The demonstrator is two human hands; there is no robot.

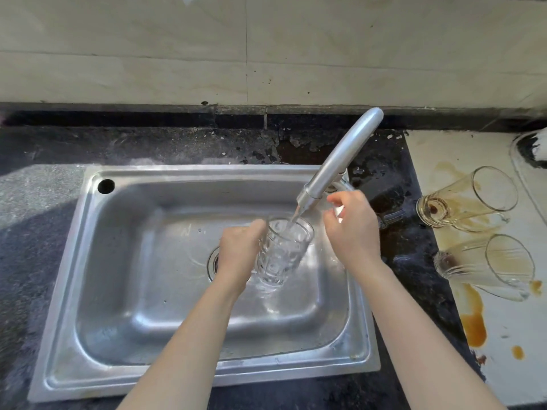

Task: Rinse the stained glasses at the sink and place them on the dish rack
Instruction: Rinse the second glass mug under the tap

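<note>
The left hand (239, 250) is gripping a clear patterned glass (282, 253) around its side, fingers wrapping the wall. It is holding the glass over the middle of the sink (189, 173), just above the drain. The glass is tilting with its mouth toward 1 o'clock, so the mouth is meeting the water (294, 217) running from the tap (337, 161). The tilt is probably letting water sweep the inner wall and spill back into the basin rather than onto the desk (148, 143).

The right hand (353, 232) is hovering at 2 o'clock from the glass, beside the spout, fingers half curling around something pale. That is likely the tap handle, for setting the flow, but I cannot tell whether the hand is pinching it or only nearing it.

At 3 o'clock, well apart from the sink, two stained glasses (464, 199) (485, 263) are lying on their sides on a pale surface (509, 335), amid brown spills (473, 324). They are waiting for their rinse. No dish rack is plainly showing.

No brand, label or writing is readable anywhere.
</note>
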